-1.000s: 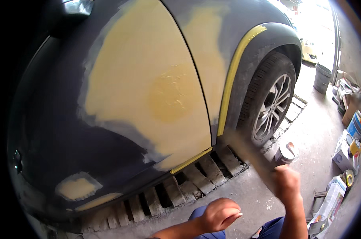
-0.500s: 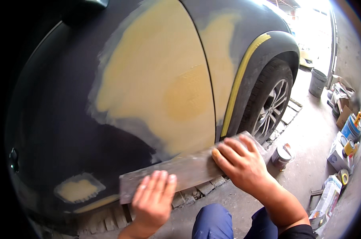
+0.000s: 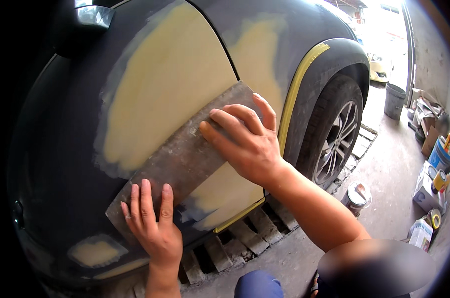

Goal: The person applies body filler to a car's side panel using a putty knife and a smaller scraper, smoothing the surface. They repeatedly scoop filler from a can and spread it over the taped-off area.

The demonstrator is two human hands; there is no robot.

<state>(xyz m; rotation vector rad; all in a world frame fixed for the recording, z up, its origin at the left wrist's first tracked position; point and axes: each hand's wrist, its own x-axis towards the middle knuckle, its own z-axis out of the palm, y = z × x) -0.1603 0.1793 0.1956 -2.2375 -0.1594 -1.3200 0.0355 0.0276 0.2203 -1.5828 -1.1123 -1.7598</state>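
Note:
A long, flat grey putty spreader point(image 3: 182, 154) lies at a slant across the dark car door point(image 3: 51, 164), over a large patch of smooth yellowish filler point(image 3: 170, 79). My left hand point(image 3: 158, 231) grips the spreader's lower left end, its fingers spread over the face and its thumb hidden. Near the upper right end, my right hand point(image 3: 249, 141) holds it with bent fingers on the face. The blade's edge against the door is hidden. A smaller filler patch point(image 3: 97, 252) is low on the door, left of my left hand.
Yellow tape point(image 3: 297, 94) follows the arch around the front wheel point(image 3: 334, 131). Grey slats point(image 3: 249, 231) lie below the door. Right of the wheel stand an open can point(image 3: 356, 198), a grey bucket point(image 3: 394, 102), a blue tub point(image 3: 441, 155) and a white box point(image 3: 427, 191) along the wall point(image 3: 436, 54).
Both hands have carried the spreader up the door, the right hand up and leftward. It now slants more steeply over the filler. A taped lower door edge has come into view.

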